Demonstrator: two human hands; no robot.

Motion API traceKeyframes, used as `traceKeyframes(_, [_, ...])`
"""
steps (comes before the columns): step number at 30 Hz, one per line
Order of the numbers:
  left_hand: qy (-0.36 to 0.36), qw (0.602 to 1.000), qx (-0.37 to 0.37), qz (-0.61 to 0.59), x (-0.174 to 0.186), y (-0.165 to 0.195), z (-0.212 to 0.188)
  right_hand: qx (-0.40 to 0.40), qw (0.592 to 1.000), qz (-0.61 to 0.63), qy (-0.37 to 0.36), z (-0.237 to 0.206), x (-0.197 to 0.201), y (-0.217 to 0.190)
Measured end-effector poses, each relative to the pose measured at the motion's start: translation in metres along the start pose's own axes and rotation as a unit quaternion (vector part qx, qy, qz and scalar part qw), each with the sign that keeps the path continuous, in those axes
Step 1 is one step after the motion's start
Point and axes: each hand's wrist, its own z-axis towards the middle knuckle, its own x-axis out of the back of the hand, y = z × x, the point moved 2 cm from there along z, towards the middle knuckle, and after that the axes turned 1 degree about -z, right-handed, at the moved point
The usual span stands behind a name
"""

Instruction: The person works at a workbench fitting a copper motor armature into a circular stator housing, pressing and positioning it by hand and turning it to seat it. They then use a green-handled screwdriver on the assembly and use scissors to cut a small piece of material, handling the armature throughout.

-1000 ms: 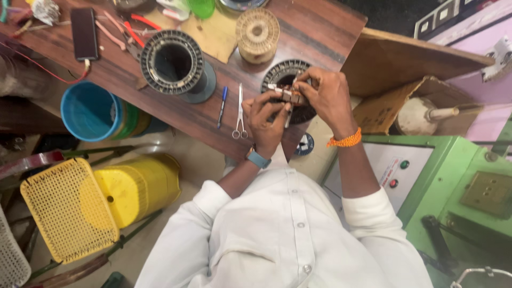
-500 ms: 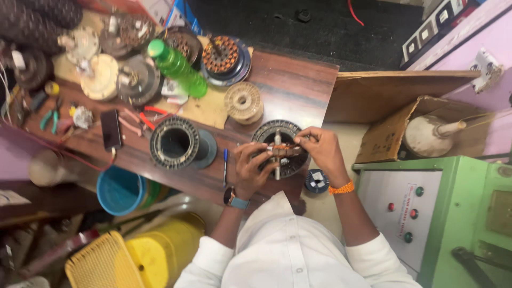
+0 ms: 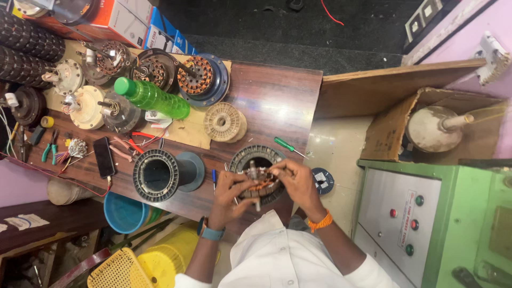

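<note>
Both my left hand (image 3: 230,193) and right hand (image 3: 298,181) gripped the copper-wound stator (image 3: 260,178), just right of the black ribbed ring (image 3: 155,175); careless pulling could snap its thin wire.

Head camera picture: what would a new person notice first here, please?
Probably the two hands at the near edge of the wooden workbench: the left hand and the right hand both grip a copper-wound motor part over a round black stator ring. Next, the bright green plastic bottle lying among motor parts at the far left, and the green control cabinet at the right.
</note>
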Motion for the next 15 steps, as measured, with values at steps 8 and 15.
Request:
traceKeyframes(8, [-0.005, 0.998, 0.048, -0.034, -0.001, 0.007, 0.005, -0.028, 0.998, 0.027, -0.044, 0.006, 0.006, 0.003])
traceKeyframes(15, [-0.018, 0.993, 0.066, -0.096, 0.006, 0.004, 0.000, -0.030, 0.990, 0.098, -0.094, 0.011, 0.009, 0.011])
